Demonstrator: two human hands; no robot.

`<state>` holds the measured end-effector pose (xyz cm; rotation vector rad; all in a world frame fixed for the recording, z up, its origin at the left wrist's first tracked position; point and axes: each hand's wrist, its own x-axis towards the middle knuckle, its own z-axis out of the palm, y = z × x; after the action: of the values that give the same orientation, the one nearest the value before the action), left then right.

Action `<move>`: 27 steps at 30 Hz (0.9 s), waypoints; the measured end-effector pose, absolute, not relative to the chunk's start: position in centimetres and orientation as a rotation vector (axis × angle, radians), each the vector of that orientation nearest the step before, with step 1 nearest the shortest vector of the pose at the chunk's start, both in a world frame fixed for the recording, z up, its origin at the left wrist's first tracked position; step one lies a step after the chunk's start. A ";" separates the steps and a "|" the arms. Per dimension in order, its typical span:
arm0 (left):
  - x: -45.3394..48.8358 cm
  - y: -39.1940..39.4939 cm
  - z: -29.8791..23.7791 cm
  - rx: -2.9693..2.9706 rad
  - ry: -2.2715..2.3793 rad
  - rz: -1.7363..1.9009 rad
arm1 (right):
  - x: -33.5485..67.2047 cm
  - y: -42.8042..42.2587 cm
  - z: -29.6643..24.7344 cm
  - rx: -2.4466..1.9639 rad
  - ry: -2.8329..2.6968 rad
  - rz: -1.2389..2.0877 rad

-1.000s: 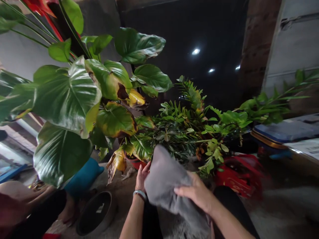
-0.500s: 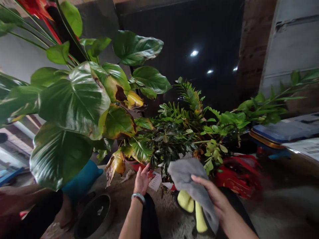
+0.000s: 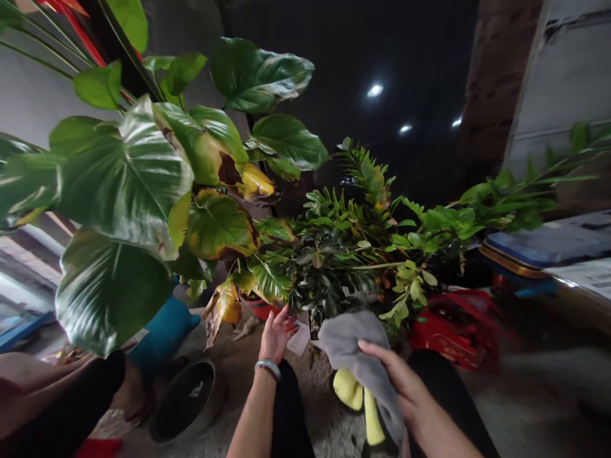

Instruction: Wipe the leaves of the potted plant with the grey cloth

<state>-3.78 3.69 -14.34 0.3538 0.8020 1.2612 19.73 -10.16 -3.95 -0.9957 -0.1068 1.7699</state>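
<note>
My right hand [image 3: 394,369] grips a grey cloth [image 3: 356,343], thumb on top. Yellow parts [image 3: 348,388] hang below it, by the look of it the cloth's other side. To its left, my left hand [image 3: 275,334] is turned palm up with fingers apart, holding nothing; a pale bangle [image 3: 268,367] circles the wrist. Its fingertips are close to the low dark-leaved plant [image 3: 322,273], and I cannot tell whether they touch it. Behind them is a red pot [image 3: 261,308] and a printed paper [image 3: 299,338]. A large-leaved plant [image 3: 124,172] with some yellow-brown leaves fills the left.
A dark round basin [image 3: 184,401] stands on the floor at lower left, beside a blue-teal object [image 3: 165,334] and another person's arm [image 3: 42,388]. At right lie a red bag [image 3: 458,331] and a blue-lidded box [image 3: 529,248]. A dark glossy panel [image 3: 348,51] rises behind the plants.
The view has tilted down slightly, so the plants sit higher. The cloth in my right hand has shifted a little left. My left hand stays open in about the same place.
</note>
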 end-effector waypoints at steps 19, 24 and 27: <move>-3.1 3.3 -14.9 0.420 0.791 1.269 | 17.9 -9.8 -1.5 -1.013 -0.288 1.679; -2.7 3.2 -14.6 0.451 0.761 1.199 | 17.9 -4.7 1.5 -0.964 -0.335 1.393; -3.1 3.1 -14.3 0.433 0.743 1.197 | 15.8 -6.2 -2.0 -1.040 -0.269 1.616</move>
<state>-3.10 3.07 -14.29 0.4329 0.7434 1.1973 15.84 -6.16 -1.99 -1.0396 -0.2694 1.6157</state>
